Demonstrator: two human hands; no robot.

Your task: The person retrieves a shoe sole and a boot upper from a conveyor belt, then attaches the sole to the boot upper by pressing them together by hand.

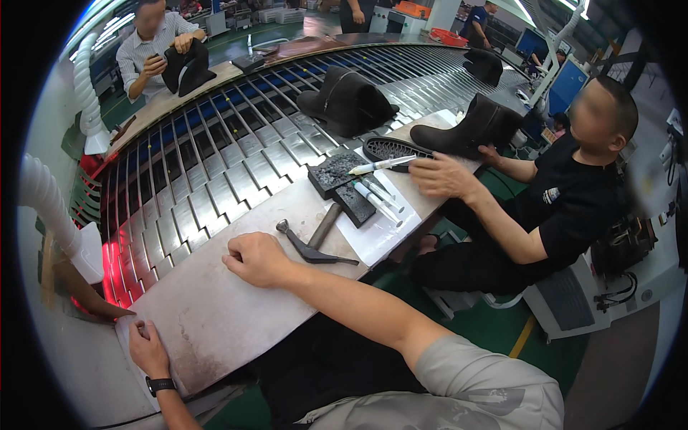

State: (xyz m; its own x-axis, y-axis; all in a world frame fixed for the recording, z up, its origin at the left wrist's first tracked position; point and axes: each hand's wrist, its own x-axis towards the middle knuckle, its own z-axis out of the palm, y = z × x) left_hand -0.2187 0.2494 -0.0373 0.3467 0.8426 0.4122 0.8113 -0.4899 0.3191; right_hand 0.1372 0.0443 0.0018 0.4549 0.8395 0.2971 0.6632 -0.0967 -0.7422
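My right hand (258, 259) rests on the pale work board (236, 308), its fingers curled into a loose fist with nothing visible in them. Just beyond it lies a hammer (308, 251) with a dark metal head and a wooden handle. At the board's left end, my left hand (149, 350) lies with bent fingers, a black watch on the wrist; I see nothing in it. Farther right, several syringes (378, 202) and dark, rough blocks (333, 175) sit on and beside a white sheet (390, 240).
A co-worker (573, 179) at right holds a dark boot (473, 129) beside a boot sole (387, 149). Boots (346, 100) stand on the metal slat conveyor (215, 168). Across it, another person (154, 54) handles a boot (188, 68). White hoses (54, 197) stand at left.
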